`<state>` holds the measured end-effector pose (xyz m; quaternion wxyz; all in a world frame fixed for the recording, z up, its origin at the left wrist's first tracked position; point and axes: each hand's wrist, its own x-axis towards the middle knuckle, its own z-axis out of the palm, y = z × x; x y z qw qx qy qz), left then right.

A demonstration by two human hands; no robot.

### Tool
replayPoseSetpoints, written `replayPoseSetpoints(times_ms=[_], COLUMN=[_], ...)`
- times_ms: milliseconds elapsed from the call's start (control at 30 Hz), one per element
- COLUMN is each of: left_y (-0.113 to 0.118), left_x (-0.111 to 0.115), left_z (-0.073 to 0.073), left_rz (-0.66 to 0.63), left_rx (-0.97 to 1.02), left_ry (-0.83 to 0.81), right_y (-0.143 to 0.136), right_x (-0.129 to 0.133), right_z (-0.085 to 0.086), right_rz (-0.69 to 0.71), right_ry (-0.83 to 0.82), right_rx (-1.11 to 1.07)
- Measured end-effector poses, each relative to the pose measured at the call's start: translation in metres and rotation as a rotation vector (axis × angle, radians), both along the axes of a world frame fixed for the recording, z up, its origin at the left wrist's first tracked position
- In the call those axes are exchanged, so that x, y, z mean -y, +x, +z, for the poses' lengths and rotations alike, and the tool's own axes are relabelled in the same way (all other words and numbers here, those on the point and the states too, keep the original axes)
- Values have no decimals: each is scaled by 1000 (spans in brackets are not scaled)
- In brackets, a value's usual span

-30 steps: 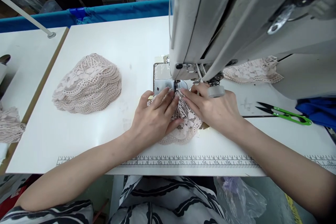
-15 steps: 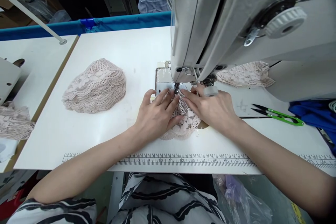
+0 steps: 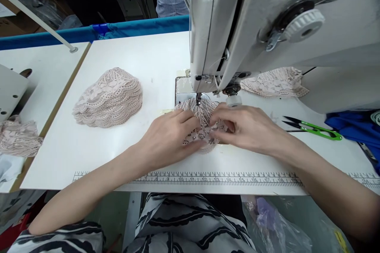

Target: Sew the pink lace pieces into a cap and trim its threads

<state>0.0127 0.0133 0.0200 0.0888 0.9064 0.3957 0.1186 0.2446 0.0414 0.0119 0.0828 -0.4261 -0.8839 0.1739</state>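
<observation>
Centrally, between the two hands, lies the lace (image 3: 204, 111), pale and openwork, its far edge under or right at the foot (image 3: 198, 98) of the machine (image 3: 204, 27). Strands fan from near the foot back toward the wearer; that near-far line looks like the main run of the piece, though fingers cover much of it. Both hands sit on the wearer's side of the foot, one at either flank of the lace. Foot lies just beyond the fingertips, a little toward the left hand's side of the gap. Neither hand is clearly nearer to it.

Left hand (image 3: 173, 136): palm down, fingers bent together over the lace's left part, thumb reaching across near its close edge. Pinch or mere press, cannot tell; tips are hidden.

Right hand (image 3: 252, 128): half curled, forefinger and thumb at the lace's right part, a gap between them farther back. Slight blur; whether the tips close on the fabric, cannot tell.

Round about: pile (image 3: 109, 99) of similar lace, layered, left of the left hand and well apart. Another piece (image 3: 274, 82) beyond the right hand, partly behind the machine. Green snips (image 3: 322, 131) right of the right hand, dark blades pointing toward it; blue cloth (image 3: 353, 128) next along. Ruler (image 3: 208, 179) on the wearer's side of both hands, passing beneath the forearms.
</observation>
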Motion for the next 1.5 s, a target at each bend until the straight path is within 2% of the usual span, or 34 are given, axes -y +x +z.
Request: replayPoseSetpoints(times_ms=[67, 133, 200, 300, 400, 500, 600, 700, 767, 833, 933, 1000, 1100, 1233, 1400, 1500], left_y=[-1, 2, 7, 15, 17, 14, 11, 9, 8, 7, 3, 1, -1, -3, -5, -5], left_x=[5, 10, 13, 10, 2, -6, -11, -17, -23, -29, -42, -51, -62, -67, -62, -59], left_z=[9, 9, -2, -22, -30, -25, -16, -9, -5, -1, 4, 5, 0, -7, -5, -5], left_rz=[-59, -83, -56, 25, 50, 146, 216, 218, 198, 152, 101, 126, 179, 141, 95, 129], left_rx=[-103, -224, -293, -296, -207, -25, 180, 264, 261, 220, 99, 24, -58, -54, 40, 40], left_ry=[-144, -144, -55, 163, 168, -21, -195, -261, -291, -313, -295, -281, -249, -213, -339, -240], right_y=[3, 6, 7, 7, 4, -1, -4, -4, -3, -3, -5, -7, -8, -10, -12, -13], right_x=[1, 2, 1, 2, 6, 12, 15, 10, 7, 4, 1, -1, -5, -9, -7, -6], right_z=[3, 4, 5, 6, 6, 2, 0, -2, -4, -8, -15, -19, -23, -26, -25, -24], right_rz=[84, 103, 75, -5, 32, 78, -13, -80, -79, -72, -148, -199, -216, -258, -249, -253], right_ry=[-129, -161, -178, -214, -174, -57, -31, -57, 14, 160, 381, 455, 479, 445, 421, 447], right_rx=[-9, -14, -38, -103, -86, 1, -73, -178, -174, -173, -188, -188, -190, -117, -82, -96])
